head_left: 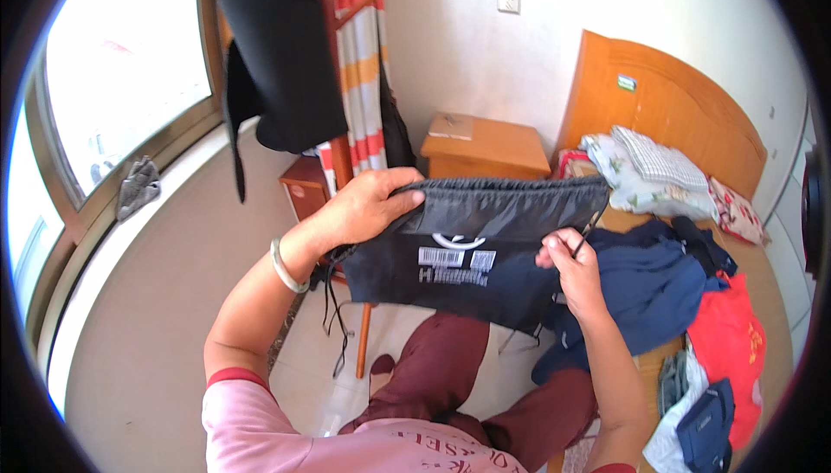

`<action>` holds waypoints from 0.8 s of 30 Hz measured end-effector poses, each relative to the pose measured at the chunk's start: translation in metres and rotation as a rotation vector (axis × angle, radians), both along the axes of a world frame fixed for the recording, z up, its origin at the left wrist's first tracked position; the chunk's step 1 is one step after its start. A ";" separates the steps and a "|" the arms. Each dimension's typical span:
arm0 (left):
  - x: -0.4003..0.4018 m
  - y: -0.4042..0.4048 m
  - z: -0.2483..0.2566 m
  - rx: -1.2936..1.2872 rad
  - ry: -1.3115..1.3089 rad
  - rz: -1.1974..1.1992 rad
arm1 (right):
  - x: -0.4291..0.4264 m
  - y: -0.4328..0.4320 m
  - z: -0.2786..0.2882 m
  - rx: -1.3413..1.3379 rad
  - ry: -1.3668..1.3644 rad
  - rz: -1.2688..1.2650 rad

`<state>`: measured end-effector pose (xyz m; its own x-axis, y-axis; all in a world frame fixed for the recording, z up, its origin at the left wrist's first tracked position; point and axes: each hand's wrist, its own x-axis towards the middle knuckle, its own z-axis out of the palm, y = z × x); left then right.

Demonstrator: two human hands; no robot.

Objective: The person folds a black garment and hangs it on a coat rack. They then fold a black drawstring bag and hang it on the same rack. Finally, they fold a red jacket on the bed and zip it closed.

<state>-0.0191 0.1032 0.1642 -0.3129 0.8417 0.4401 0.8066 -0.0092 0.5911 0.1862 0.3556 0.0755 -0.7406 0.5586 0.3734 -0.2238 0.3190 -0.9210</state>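
A black drawstring bag [454, 246], printed in white on its front, hangs stretched sideways before me above my knees. My left hand [373, 207], a pale bangle [287, 267] on its wrist, grips the gathered top hem at the left corner, thumb on the near side. Loose black cords [337, 324] dangle below that corner. In front of the bag's right side, my right hand [571, 265] pinches a thin dark strip [586, 233], apparently part of the drawstring. The bag's inside is hidden.
Dark blue clothing [636, 285], a red garment [730, 343] and a navy pouch [704, 424] lie on the wooden bed at right. Folded bedding [656, 171] sits by the headboard [675, 96]. Ahead are a nightstand [487, 145] and a coat rack [343, 155] with a black bag [285, 57].
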 end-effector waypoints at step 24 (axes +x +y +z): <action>-0.116 -0.172 -0.117 -0.253 -0.180 0.754 | -0.016 0.074 0.100 0.118 -0.213 0.155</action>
